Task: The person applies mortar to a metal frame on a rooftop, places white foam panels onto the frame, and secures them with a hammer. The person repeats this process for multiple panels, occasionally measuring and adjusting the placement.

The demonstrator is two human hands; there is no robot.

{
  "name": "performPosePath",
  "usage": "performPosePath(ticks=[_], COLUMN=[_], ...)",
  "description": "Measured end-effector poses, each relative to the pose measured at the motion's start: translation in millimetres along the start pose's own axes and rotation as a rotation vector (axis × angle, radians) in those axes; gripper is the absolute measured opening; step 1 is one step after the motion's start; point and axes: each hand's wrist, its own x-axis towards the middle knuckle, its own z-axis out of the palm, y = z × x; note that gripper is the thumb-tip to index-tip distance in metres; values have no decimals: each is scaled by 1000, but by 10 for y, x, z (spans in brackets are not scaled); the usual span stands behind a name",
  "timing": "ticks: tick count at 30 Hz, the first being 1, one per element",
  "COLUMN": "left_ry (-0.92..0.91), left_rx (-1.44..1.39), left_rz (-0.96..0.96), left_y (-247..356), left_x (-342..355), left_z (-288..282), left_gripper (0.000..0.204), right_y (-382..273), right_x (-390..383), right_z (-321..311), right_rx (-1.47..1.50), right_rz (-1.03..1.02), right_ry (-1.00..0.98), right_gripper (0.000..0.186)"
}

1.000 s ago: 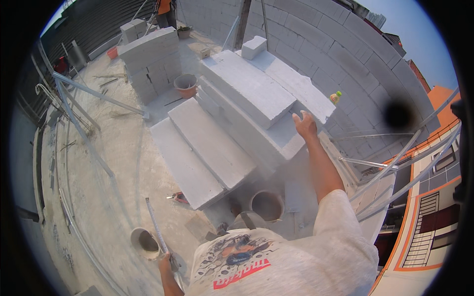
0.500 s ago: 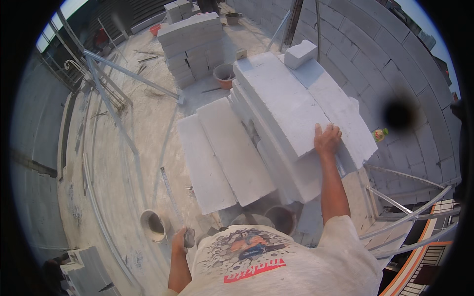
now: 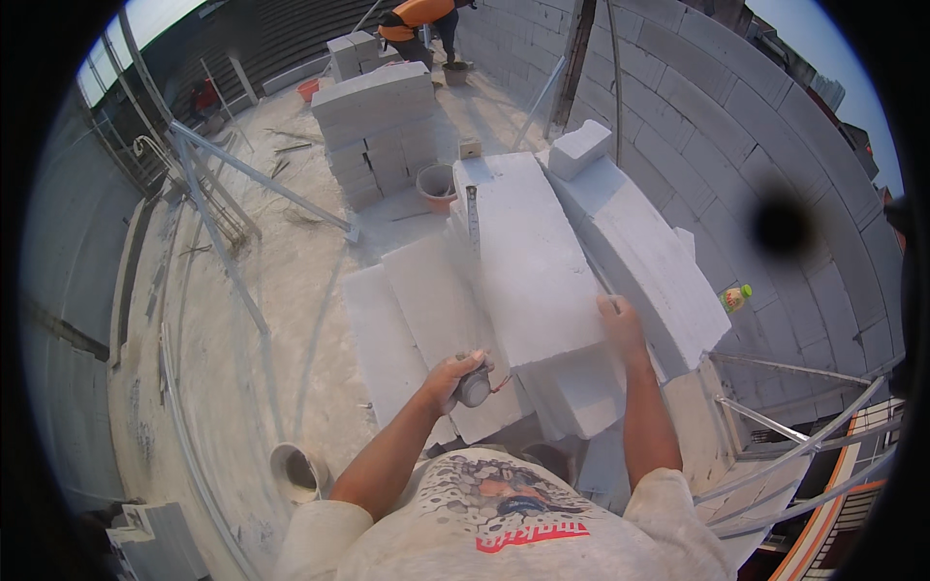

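Observation:
My left hand (image 3: 455,381) is closed around a grey tape measure (image 3: 474,388), held in front of my body near the closest end of a white block (image 3: 538,261). A strip of its metal blade (image 3: 473,215) shows along that block's left side toward the far end; the stretch between is too blurred to follow. My right hand (image 3: 626,331) has its fingers curled on the right edge of this block, at its near end. A gap separates the block from a second long white block (image 3: 639,261) on its right, which carries a small block piece (image 3: 580,150).
Lower white blocks (image 3: 387,334) lie to the left. Beyond stands a block stack (image 3: 378,126), with a bucket (image 3: 438,186) beside it. Another bucket (image 3: 298,472) sits lower left. Metal braces (image 3: 262,179) cross the floor. A co-worker in orange (image 3: 421,15) bends at the back.
My left hand rose from low at my side to the block, bringing the tape measure. The block under my right hand now sits apart from its right-hand neighbour. A co-worker came into view.

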Motion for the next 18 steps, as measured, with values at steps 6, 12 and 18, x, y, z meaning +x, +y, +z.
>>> performPosePath(ticks=[6, 12, 18], left_ry=[-79, -90, -62], left_rx=[-69, -215, -241], left_rz=[2, 52, 117], left_y=[5, -60, 145], left_x=[204, -3, -373], left_z=[126, 41, -475], left_gripper=[34, 32, 32], right_y=[-106, -414, -450], right_x=[174, -277, -735], right_z=[143, 341, 953], right_rx=[-299, 113, 224], right_rz=[-23, 131, 104], right_ry=[-66, -190, -89], right_gripper=[82, 77, 63])
